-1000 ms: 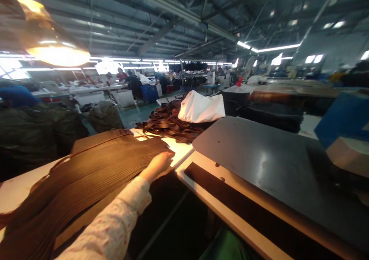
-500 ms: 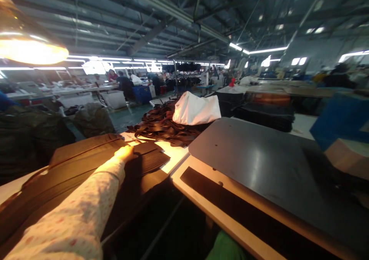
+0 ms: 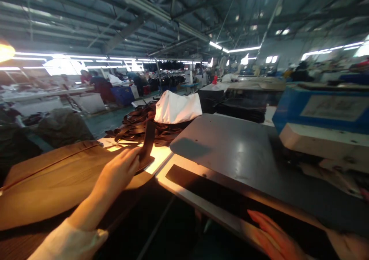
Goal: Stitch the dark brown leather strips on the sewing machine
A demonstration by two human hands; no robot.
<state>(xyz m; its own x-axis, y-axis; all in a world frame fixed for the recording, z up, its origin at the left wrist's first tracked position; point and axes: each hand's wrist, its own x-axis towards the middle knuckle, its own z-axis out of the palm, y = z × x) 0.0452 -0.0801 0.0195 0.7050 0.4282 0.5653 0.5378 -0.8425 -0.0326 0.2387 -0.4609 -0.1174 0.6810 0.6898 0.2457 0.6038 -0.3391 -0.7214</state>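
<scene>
My left hand (image 3: pixel 122 169) pinches the end of a brown fabric piece (image 3: pixel 148 139), which stands up past the fingers. Beneath it and to the left spreads a stack of brown fabric pieces (image 3: pixel 57 177), lit warmly by a lamp. At the lower right, my right hand (image 3: pixel 275 235) has its fingers stretched out, slightly blurred, over the near edge of the machine table (image 3: pixel 184 198). Close to those fingers runs a long dark strip (image 3: pixel 201 183) along that table's edge. Whether the right hand touches it, I cannot tell.
A blue and cream machine head (image 3: pixel 319 114) stands at the right over a grey metal plate (image 3: pixel 227 144). Beyond the stack lies a heap of dark straps (image 3: pixel 135 123) with a white cloth (image 3: pixel 177 108) on it. Dark stacked fabric (image 3: pixel 242 108) sits behind the plate.
My left hand has gone from the stack's right edge to its top, then lifted a piece's end and moved right. My right hand has come into view. The view has turned right.
</scene>
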